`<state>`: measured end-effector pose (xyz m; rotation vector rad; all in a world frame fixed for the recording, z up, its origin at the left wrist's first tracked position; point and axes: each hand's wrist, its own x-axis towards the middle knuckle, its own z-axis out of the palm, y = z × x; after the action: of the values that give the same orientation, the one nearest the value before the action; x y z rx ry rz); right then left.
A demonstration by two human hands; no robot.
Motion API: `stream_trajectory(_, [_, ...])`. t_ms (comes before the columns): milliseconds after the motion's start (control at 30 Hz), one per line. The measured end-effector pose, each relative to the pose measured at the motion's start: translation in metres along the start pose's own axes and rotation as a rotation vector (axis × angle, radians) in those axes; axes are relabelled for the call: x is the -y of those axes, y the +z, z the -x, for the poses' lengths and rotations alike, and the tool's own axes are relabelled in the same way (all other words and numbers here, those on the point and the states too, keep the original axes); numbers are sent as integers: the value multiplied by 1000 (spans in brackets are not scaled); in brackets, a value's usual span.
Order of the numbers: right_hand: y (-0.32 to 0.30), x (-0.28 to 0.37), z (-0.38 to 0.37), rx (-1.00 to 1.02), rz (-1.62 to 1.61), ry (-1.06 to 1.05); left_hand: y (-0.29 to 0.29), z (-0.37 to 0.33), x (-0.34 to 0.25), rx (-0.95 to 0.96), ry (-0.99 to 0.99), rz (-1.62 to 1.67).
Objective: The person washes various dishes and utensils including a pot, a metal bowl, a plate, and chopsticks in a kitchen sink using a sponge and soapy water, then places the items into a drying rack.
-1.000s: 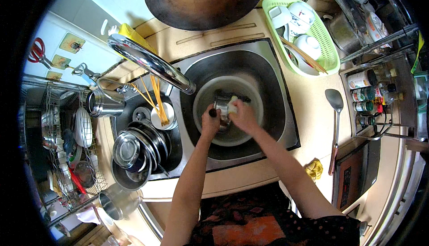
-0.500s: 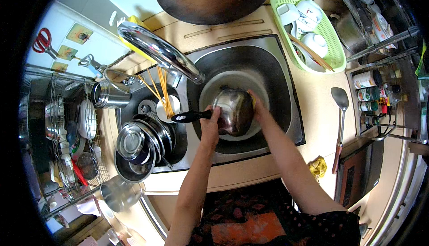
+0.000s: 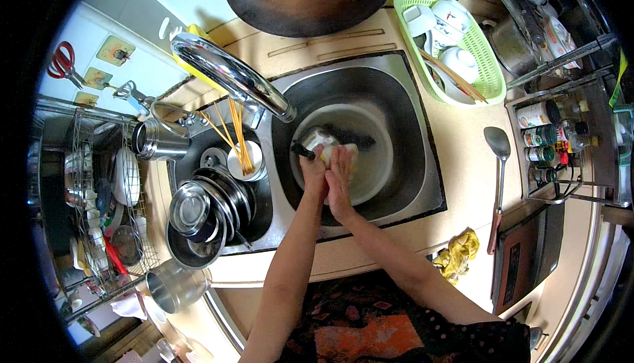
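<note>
Metal pot (image 3: 321,138) over left half of basin (image 3: 382,168), black handle (image 3: 302,150) jutting left; left hand (image 3: 314,170) nearer, curled around handle; right hand (image 3: 339,175), fingers nearly straight, holds pale sponge (image 3: 354,154).

I'm seeing the smooth metal tap (image 3: 231,72) shining. The metal pot (image 3: 317,138) is gleaming too, and the cloth (image 3: 457,257) is looking rough.

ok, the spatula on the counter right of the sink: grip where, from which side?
Probably mid-length on the brown handle, from above and slightly left. The spatula lies with its blade away from the person and its slim handle toward them; the dark flat appliance crowds the handle's right.
</note>
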<state>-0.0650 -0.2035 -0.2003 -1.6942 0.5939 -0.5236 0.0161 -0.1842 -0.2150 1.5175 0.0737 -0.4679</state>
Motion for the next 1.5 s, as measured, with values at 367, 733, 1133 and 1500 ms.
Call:
stream_trajectory(367, [-53, -7, -124, 574, -100, 319, -11, 45, -43, 198, -214, 219])
stream_trajectory(733, [-32, -14, -40, -45, -844, 905, -12, 17, -30, 439, 102, -393])
stream_trajectory(1133, [-69, -81, -111, 484, 653, 502, -19, 6, -67, 1263, 472, -1492])
stream_trajectory(1500, [-36, -135, -87, 462, 1107, 93, -43, 25, -35, 191, 404, -947])
